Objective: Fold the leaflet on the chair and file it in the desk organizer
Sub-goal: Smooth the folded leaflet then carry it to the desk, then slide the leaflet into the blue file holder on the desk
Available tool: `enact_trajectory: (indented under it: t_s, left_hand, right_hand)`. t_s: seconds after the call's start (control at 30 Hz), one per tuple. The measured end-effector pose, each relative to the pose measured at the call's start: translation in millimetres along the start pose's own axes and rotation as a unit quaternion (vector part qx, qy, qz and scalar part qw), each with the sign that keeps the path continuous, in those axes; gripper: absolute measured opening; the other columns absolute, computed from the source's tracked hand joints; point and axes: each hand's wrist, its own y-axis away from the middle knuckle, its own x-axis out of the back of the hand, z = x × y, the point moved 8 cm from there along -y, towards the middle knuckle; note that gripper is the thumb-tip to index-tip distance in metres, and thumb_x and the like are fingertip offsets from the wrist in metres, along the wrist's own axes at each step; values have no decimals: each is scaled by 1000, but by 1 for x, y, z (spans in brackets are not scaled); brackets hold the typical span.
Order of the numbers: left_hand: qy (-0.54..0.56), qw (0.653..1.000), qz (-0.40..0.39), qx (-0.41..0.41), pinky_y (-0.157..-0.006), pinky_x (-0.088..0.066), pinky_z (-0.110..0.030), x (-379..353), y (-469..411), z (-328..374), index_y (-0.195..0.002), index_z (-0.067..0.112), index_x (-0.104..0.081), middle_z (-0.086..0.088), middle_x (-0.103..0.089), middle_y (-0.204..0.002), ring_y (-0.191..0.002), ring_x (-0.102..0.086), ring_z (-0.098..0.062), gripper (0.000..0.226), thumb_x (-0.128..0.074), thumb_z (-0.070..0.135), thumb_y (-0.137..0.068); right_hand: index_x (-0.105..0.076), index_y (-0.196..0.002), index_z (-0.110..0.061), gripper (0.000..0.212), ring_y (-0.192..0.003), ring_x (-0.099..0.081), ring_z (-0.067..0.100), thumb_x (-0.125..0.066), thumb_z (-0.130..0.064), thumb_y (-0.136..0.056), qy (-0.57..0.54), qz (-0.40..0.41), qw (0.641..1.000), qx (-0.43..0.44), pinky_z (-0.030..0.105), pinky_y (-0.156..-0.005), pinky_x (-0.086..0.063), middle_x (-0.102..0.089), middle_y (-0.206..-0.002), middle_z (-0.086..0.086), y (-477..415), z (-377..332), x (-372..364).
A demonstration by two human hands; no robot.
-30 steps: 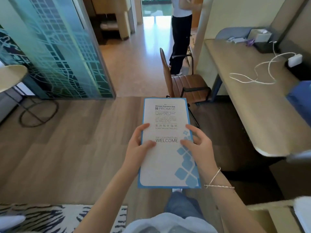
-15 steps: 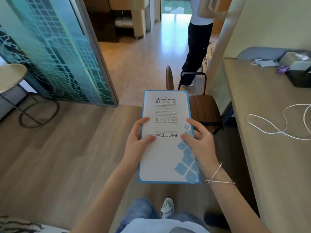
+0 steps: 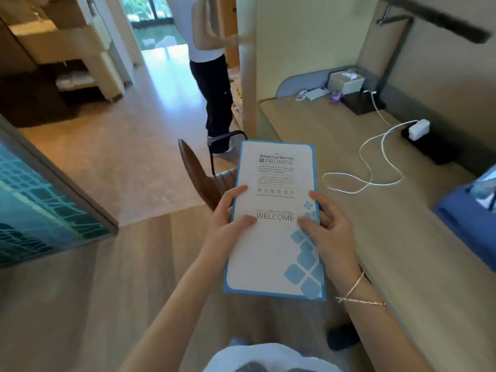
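Observation:
I hold a tall white leaflet [image 3: 271, 251] with a blue border and the word WELCOME, flat and closed, in front of me. My left hand [image 3: 228, 224] grips its left edge with the thumb on the cover. My right hand [image 3: 326, 232] grips its right edge the same way. Behind the leaflet stands a brown chair [image 3: 198, 175], partly hidden by it. The long wooden desk [image 3: 349, 210] runs along the right. A black organizer-like box [image 3: 359, 103] sits at its far end.
A white cable [image 3: 367, 162] and charger [image 3: 418, 128] lie on the desk beside a black block. A tissue box [image 3: 346, 81] stands at the far end, a blue item [image 3: 469, 216] at the right edge. A person [image 3: 212, 84] stands beyond the chair. A glass partition [image 3: 40, 210] is left.
The view has moved forward and turned right toward the desk. The leaflet stays held in both hands with the same grip, now in front of the desk's near edge.

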Motion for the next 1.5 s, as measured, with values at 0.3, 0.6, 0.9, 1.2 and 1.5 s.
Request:
enact_trajectory:
  t_s: [0.3, 0.6, 0.9, 1.2, 1.5]
  left_hand:
    - [10, 960, -282, 2, -70, -57, -30, -178, -27, 3, -121, 20, -58, -12, -71, -111, -90, -68, -25, 56, -62, -9, -73]
    - [-40, 906, -421, 10, -78, -52, -24, -263, 14, -13, -112, 44, -63, -1, -69, -121, -106, -66, -14, 59, -64, 4, -69]
    - [-102, 892, -438, 52, -73, -52, -18, -251, 6, -57, -121, 34, -61, 17, -75, -100, -91, -70, -4, 61, -66, 7, -67]
    - [-104, 878, -463, 68, -64, -53, -16, -324, -16, -74, -118, 33, -60, 14, -76, -96, -86, -71, -4, 56, -64, -3, -76]
    - [-126, 872, -471, 48, -65, -52, -17, -442, -41, -76, -116, 41, -62, 13, -76, -94, -83, -70, -6, 59, -65, -4, -77]
  right_hand:
    - [-63, -117, -32, 52, -79, -73, 25, -67, 8, -84, 12, 265, 962, 71, 42, -73, -62, -80, -87, 2, 51, -36, 145]
    - [-59, -123, -21, 45, -90, -75, 28, -65, 5, -87, 6, 412, 908, 78, 50, -81, -61, -77, -102, 3, 132, -41, 199]
    - [-58, -121, -16, 43, -90, -72, 40, -63, 9, -87, -46, 446, 894, 24, 44, -73, -63, -76, -102, 13, 142, 2, 187]
    - [-57, -122, -21, 42, -87, -76, 29, -65, 2, -88, -49, 460, 887, 14, 42, -74, -63, -77, -103, 6, 112, 7, 247]
    - [-57, -124, -24, 43, -93, -75, 26, -66, -1, -89, -54, 467, 882, 25, 49, -79, -62, -74, -113, 7, 66, -17, 349]
